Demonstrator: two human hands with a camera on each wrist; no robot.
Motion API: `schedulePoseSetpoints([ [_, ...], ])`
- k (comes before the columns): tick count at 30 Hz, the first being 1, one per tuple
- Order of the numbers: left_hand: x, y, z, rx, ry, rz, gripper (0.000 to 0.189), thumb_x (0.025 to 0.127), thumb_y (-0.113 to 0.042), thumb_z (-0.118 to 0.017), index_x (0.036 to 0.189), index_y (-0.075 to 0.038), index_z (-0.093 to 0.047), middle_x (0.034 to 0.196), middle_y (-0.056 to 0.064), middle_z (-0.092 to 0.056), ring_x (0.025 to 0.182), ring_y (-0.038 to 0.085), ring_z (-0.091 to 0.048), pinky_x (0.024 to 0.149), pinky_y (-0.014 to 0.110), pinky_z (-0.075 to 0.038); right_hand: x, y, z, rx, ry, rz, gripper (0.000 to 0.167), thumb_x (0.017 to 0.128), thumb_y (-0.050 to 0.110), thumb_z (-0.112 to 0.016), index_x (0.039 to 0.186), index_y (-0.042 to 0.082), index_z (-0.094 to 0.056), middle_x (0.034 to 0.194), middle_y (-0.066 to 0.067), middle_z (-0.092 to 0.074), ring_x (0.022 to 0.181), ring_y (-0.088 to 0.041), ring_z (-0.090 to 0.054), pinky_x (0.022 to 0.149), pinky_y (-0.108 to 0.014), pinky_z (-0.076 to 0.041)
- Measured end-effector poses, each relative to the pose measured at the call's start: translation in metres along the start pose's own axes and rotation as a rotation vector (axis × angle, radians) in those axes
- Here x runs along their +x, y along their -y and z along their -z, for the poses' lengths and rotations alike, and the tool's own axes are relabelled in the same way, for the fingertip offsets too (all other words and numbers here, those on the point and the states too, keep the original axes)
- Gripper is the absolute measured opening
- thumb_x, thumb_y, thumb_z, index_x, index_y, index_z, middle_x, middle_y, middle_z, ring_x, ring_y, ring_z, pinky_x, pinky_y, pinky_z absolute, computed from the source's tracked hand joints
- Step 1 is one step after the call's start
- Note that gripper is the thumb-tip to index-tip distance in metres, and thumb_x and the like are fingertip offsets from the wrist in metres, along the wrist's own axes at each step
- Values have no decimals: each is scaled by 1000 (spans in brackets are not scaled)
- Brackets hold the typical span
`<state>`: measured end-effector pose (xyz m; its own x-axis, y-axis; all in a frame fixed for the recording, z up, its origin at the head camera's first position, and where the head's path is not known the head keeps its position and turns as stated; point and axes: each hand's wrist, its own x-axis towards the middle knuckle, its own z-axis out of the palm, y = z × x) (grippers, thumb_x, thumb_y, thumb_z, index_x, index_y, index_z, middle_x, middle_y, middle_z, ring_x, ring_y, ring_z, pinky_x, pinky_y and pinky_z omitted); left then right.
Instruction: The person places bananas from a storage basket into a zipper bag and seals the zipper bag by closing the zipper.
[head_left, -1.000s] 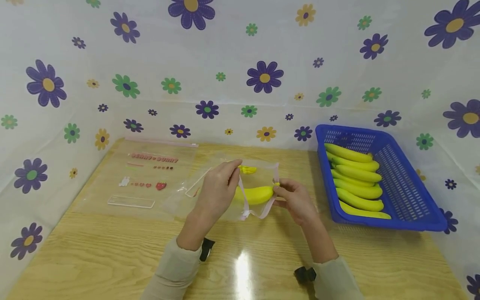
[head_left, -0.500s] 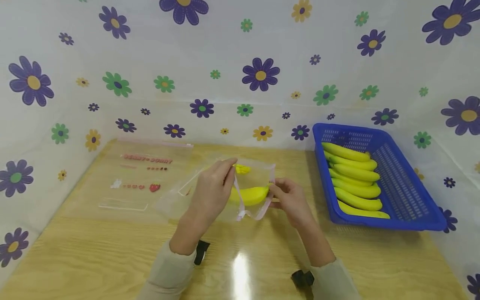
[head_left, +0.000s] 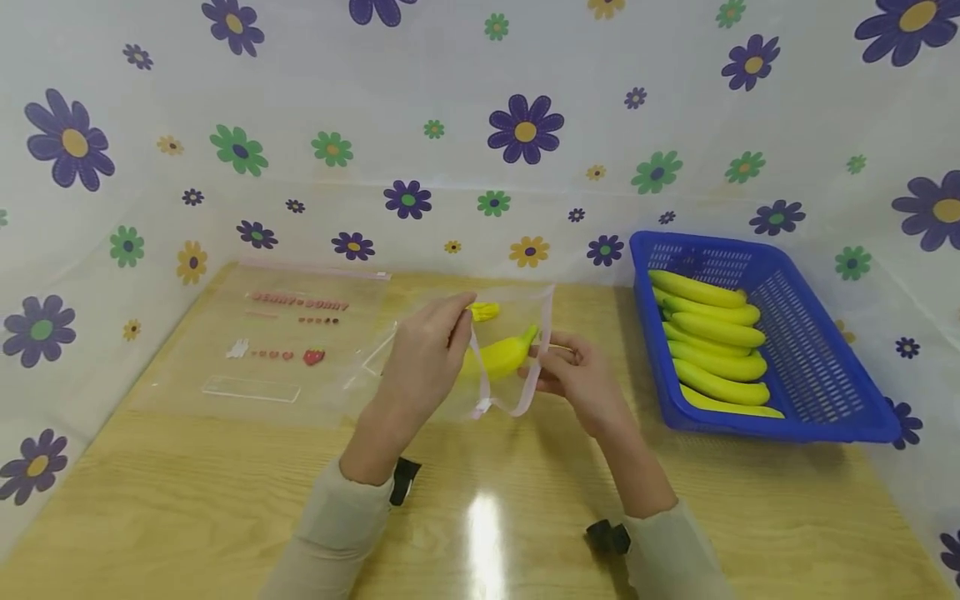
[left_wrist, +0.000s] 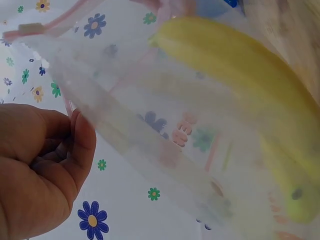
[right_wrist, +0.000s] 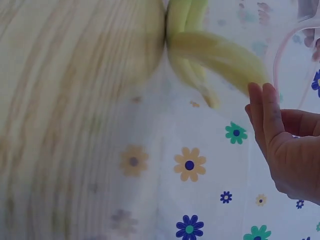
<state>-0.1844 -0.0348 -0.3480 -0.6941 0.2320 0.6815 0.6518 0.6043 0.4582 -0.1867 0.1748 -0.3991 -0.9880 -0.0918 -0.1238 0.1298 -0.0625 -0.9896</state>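
A clear zip bag with a pink-edged mouth (head_left: 546, 321) is held open over the table. My left hand (head_left: 420, 358) pinches one side of its mouth between thumb and finger; the left wrist view shows that hand (left_wrist: 45, 165) at the edge. Inside the bag lies a yellow banana (head_left: 502, 357), its green stem pointing towards the mouth. A small yellow ridged shape (head_left: 483, 312) shows behind it through the film. My right hand (head_left: 585, 383) is at the other side of the mouth, off the stem. In the right wrist view its fingers (right_wrist: 272, 115) are straight, tips against the bag.
A blue basket (head_left: 840, 375) at the right holds several bananas (head_left: 716, 329). Left of the hands lies a flat printed zip bag (head_left: 172, 367) with pink lettering and a strawberry. A flowered white sheet (head_left: 450, 75) stands behind the wooden table (head_left: 187, 500).
My right hand has let go of the banana's stem and drawn slightly back. The stem has swung up and the banana tilts more. My left hand keeps its pinch on the bag.
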Motion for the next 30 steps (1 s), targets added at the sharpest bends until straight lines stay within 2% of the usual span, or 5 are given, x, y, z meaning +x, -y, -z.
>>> schedulePoseSetpoints([
  [7, 3, -3, 1, -9, 16, -25, 20, 95, 3, -60, 112, 9, -68, 100, 22, -72, 78, 28, -65, 71, 35, -57, 2, 15, -7, 44, -17, 56, 38, 101, 3, -52, 137, -9, -50, 129, -26, -61, 84, -14, -73, 77, -26, -59],
  [12, 5, -3, 4, -11, 15, -26, 20, 96, 3, -58, 112, 9, -68, 97, 19, -71, 72, 24, -59, 64, 32, -53, 2, 24, -13, 83, -32, 101, 38, 100, 2, -54, 136, -9, -52, 128, -29, -61, 83, -15, -74, 75, -26, -60],
  [18, 5, -5, 9, -7, 32, -10, 21, 96, 3, -57, 113, 8, -68, 96, 18, -71, 67, 21, -56, 60, 29, -51, -2, 26, -7, 99, -19, 102, 36, 101, 1, -52, 135, -10, -52, 124, -25, -65, 80, -15, -74, 75, -28, -60],
  [22, 5, -5, 9, -11, 19, -38, 20, 94, 5, -57, 110, 8, -69, 97, 19, -71, 70, 23, -58, 61, 30, -51, -3, 26, -2, 102, -33, 123, 34, 99, 1, -55, 132, -9, -55, 119, -23, -68, 78, -15, -74, 74, -29, -60],
  [30, 3, -5, 6, -9, 34, -26, 20, 94, 7, -55, 109, 8, -69, 98, 18, -71, 70, 22, -55, 60, 30, -49, 0, 22, 8, -77, -65, 119, 29, 99, 1, -55, 125, -9, -59, 110, -25, -70, 78, -17, -74, 71, -33, -61],
])
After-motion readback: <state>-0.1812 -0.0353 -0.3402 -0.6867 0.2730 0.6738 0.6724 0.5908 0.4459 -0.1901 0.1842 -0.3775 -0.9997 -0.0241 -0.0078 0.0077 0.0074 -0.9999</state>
